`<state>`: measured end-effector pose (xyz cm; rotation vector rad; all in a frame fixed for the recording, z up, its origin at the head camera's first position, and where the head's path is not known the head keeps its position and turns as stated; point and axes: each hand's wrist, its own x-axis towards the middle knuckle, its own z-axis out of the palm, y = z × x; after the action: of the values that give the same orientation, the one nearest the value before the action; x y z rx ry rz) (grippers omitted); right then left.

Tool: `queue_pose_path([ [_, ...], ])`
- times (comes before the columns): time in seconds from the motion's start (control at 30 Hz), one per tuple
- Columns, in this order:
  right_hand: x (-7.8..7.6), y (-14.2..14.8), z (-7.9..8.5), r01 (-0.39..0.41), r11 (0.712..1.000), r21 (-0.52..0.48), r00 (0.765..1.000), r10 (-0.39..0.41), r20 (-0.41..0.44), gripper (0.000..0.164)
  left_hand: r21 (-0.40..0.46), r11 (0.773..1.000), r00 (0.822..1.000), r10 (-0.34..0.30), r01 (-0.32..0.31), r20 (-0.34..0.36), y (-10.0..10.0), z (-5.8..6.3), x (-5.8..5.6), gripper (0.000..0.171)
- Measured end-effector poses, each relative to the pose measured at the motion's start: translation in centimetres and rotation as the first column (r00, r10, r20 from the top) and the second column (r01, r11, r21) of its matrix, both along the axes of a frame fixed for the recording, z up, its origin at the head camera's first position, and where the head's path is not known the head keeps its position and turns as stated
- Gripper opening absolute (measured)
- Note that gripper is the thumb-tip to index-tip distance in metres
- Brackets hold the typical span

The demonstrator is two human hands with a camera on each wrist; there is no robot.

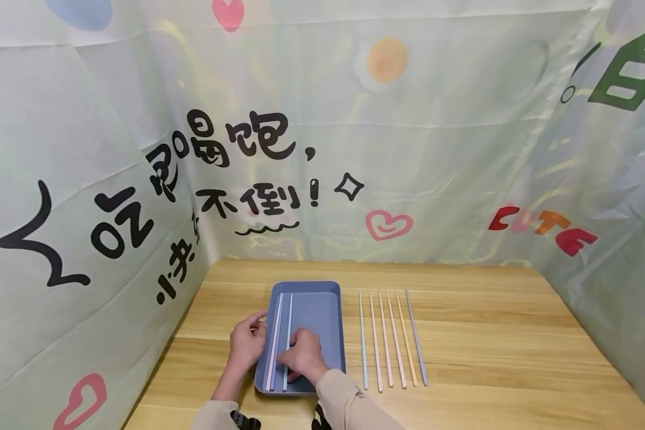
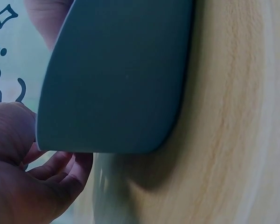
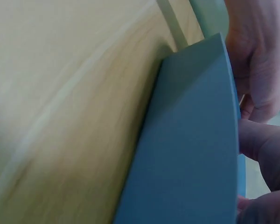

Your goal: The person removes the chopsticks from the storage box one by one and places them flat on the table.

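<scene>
A blue-grey tray (image 1: pixel 322 316) lies on the table with several pale chopsticks (image 1: pixel 273 343) lengthwise along its left side. My right hand (image 1: pixel 303 353) reaches into the tray, thumb and fingertips pinching a light-blue chopstick (image 1: pixel 290 316). At the tray's left rim is my left hand (image 1: pixel 247 340), fingers loosely bent beside the wall. In the left wrist view, the left hand's fingers (image 2: pixel 65 172) sit right at the tray corner, and the tray's outer wall (image 2: pixel 116 84) fills the middle. The right wrist view has the right hand's fingers (image 3: pixel 263 144) behind the tray rim.
Right of the tray, several chopsticks (image 1: pixel 390 340) in blue, pink, orange and purple-blue lie side by side on the wooden table (image 1: pixel 489 346). Printed cloth (image 1: pixel 435 155) hangs at the back and both sides.
</scene>
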<state>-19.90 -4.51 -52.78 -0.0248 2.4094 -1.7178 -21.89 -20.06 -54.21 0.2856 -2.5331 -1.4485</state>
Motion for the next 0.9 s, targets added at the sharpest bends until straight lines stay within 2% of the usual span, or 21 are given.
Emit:
queue_pose_path([
  [0.27, -0.1, 1.1, 1.2, -0.024, 0.999, 0.025, 0.997, 0.022, 0.069, 0.032, -0.003, 1.0, 1.0, 0.007, -0.007, -0.004, 0.1, 0.1, -0.1, 0.034],
  [0.4, -0.1, 1.8, 2.0, -0.049, 0.998, 0.026, 0.997, 0.047, 0.065, 0.033, 0.002, 1.0, 1.0, 0.008, -0.008, -0.003, 0.1, 0.2, 0.0, 0.034],
  [0.57, -0.1, 3.7, 3.9, -0.091, 0.995, 0.032, 0.995, 0.09, 0.03, 0.036, 0.005, 1.0, 1.0, 0.008, -0.008, -0.006, 0.2, 0.3, 0.1, 0.034],
  [0.73, -0.6, 6.5, 5.4, -0.07, 0.997, 0.037, 0.998, 0.07, 0.002, 0.038, 0.005, 1.0, 1.0, 0.003, -0.003, -0.006, 0.2, 0.3, 0.1, 0.033],
  [0.9, -1.3, 9.5, 5.9, -0.03, 0.998, 0.056, 0.999, 0.029, 0.016, 0.041, -0.001, 1.0, 1.0, 0.008, -0.008, -0.012, 0.2, 0.3, 0.2, 0.033],
])
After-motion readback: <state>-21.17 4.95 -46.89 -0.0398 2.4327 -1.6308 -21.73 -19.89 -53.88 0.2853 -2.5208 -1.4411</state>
